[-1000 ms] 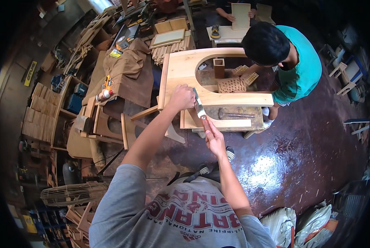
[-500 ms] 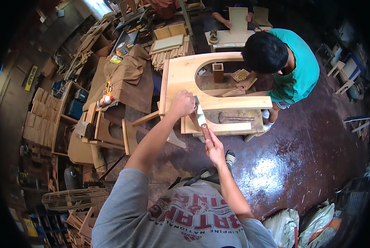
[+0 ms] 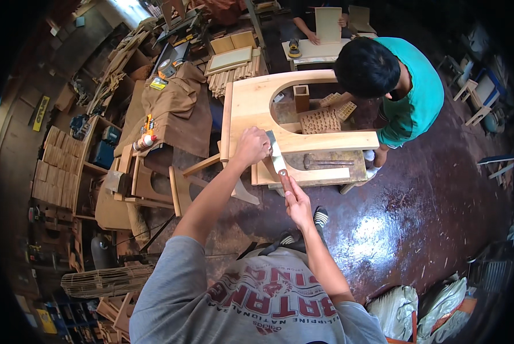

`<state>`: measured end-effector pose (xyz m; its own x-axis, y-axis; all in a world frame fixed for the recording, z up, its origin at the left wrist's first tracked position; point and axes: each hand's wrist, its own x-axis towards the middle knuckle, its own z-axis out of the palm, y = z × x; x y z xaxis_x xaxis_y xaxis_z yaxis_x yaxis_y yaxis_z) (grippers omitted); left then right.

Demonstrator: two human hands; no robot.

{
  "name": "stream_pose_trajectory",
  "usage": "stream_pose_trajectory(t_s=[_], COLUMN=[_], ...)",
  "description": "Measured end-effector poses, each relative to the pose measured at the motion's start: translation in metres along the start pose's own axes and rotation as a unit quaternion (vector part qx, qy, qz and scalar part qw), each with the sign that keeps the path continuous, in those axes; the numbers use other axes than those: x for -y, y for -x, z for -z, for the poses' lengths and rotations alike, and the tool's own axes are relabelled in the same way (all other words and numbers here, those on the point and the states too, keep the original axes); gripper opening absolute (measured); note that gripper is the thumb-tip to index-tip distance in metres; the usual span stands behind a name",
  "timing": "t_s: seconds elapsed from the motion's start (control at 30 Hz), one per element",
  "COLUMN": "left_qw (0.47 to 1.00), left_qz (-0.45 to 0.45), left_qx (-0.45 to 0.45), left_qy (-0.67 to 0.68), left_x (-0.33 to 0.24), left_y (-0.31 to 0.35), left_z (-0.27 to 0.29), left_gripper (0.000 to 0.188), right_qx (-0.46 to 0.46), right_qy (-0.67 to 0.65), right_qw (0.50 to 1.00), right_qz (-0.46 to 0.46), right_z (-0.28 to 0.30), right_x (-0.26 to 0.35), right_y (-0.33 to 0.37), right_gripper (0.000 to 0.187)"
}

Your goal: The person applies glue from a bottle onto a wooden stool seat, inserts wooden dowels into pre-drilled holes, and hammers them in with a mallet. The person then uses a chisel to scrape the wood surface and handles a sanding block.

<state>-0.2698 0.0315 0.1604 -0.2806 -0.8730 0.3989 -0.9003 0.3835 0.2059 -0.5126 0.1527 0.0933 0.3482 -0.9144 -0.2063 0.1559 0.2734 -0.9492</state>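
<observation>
A pale wooden arch-shaped frame lies on a low workbench. My left hand presses on the frame's near left corner, fingers curled against the wood. My right hand grips the reddish wooden handle of a putty knife, whose flat metal blade points up toward the frame beside my left hand. A hammer lies on the bench just right of the blade.
A person in a teal shirt crouches at the frame's far right, near small perforated wooden blocks. Another person's hands hold a board at the back. Stacked wood and tools crowd the left; white sacks lie on the dark floor.
My right hand with the putty knife has shifted slightly along the frame's near edge. The person in teal has leaned further over the frame.
</observation>
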Motion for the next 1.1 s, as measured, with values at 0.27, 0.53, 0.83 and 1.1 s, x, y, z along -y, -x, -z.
stream_pose_trajectory(t_s=[0.27, 0.53, 0.83, 1.1], left_qw=[0.938, 0.883, 0.98, 0.963], left_qz=[0.205, 0.349, 0.176, 0.241], left_qx=[-0.177, -0.155, -0.064, -0.1], left_qy=[0.219, 0.274, 0.07, 0.071], left_x=[0.024, 0.001, -0.029, 0.003], left_y=[0.019, 0.062, -0.025, -0.066], left_z=[0.066, 0.042, 0.023, 0.047], left_gripper=[0.012, 0.012, 0.019, 0.026], right_qx=[-0.012, -0.017, -0.021, -0.022], right_qy=[0.02, 0.077, -0.005, 0.034], right_qw=[0.999, 0.996, 0.997, 0.999], right_qz=[0.03, 0.03, -0.068, 0.009], right_z=[-0.017, -0.021, -0.03, -0.026], right_x=[0.01, -0.01, -0.012, -0.016], right_y=[0.0, 0.011, 0.012, 0.001], right_gripper=[0.058, 0.06, 0.062, 0.061])
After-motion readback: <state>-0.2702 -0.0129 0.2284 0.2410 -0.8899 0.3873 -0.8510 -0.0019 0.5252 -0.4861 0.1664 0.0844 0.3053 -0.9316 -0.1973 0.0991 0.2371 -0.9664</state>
